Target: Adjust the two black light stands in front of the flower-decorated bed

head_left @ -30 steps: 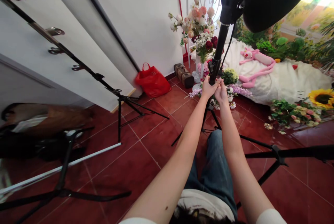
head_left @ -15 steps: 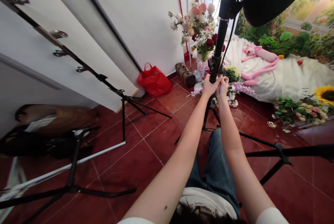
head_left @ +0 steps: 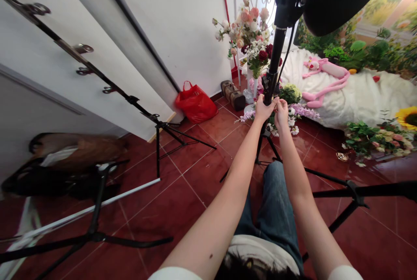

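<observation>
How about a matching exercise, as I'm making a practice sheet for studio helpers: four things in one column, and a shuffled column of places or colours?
Column one
1. Plastic bag
2. Left hand
3. Sunflower
4. Plush toy

Column two
A. Pink, lying on the white cloth
B. Yellow, at the picture's right edge
C. Red, resting on the floor tiles
D. On the black pole

Right pairs: 1-C, 2-D, 3-B, 4-A.
</observation>
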### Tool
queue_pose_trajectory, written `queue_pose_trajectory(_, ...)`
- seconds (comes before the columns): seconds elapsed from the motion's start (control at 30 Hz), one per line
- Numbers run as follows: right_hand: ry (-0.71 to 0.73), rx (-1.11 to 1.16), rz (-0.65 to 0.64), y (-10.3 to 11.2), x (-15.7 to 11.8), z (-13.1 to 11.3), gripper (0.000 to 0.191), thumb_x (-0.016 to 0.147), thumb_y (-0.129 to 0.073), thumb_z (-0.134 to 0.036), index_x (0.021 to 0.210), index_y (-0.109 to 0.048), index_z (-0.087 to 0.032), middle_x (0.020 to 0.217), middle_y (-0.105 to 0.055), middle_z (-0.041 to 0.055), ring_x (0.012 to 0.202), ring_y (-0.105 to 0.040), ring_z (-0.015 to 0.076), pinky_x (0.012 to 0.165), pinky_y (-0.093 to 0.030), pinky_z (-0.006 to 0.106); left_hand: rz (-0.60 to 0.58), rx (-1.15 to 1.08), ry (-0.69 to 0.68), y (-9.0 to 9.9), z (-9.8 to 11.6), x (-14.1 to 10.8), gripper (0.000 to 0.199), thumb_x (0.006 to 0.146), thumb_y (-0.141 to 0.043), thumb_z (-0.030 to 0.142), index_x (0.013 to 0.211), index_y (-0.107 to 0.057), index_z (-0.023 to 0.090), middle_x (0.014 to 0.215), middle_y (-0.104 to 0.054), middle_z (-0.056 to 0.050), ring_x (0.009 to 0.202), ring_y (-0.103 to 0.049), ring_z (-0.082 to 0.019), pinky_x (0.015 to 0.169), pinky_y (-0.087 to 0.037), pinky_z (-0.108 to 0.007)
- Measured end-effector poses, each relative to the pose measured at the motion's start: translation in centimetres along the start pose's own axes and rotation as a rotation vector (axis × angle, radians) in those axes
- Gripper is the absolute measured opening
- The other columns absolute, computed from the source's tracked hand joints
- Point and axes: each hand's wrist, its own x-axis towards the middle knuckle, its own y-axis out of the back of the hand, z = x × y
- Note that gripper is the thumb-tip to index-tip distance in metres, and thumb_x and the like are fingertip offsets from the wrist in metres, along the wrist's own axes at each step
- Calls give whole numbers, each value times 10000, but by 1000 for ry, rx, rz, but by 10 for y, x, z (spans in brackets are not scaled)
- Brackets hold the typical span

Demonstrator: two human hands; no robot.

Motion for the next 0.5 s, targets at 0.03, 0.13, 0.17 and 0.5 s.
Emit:
queue_pose_trajectory(0.03, -25, -18, -61, 10, -13, -5, 337, 729, -741, -447, 904, -528, -253, 959, -637, -33, 864, -607, 96, 709, -480, 191, -6, 3, 1, 0, 1, 0, 448, 704, -818, 508, 866, -534, 201, 794, -649, -13, 808, -628, -157, 771, -471, -280)
queue_pose_trajectory(0.13, -125, -65, -208, 54, -60, -25, 282, 756, -756, -422, 968, -649, -270, 1168, -693, -9, 980, -637, 114, 842, -517, 227, -18, 0, 9, 0, 4, -2, 425, 734, -792, 506, 857, -522, 202, 786, -664, -15, 778, -635, -156, 755, -466, -280)
queue_pose_trajectory(0.17, -168, -84, -235, 73, -75, -33, 264, 774, -754, -429, 972, -675, -274, 1192, -701, -3, 990, -645, 122, 877, -525, 244, -20, -6, 9, 0, 5, -2, 418, 741, -788, 501, 857, -518, 203, 788, -670, -18, 773, -638, -158, 753, -466, -282)
queue_pose_trajectory(0.5, -264, -228, 184, 286, -172, -136, 361, 666, -850, -460, 927, -713, -252, 993, -780, 28, 880, -734, 146, 857, -585, 288, -34, 31, 15, 0, 5, 0, 453, 727, -800, 520, 878, -517, 201, 815, -672, -27, 796, -644, -176, 781, -485, -303)
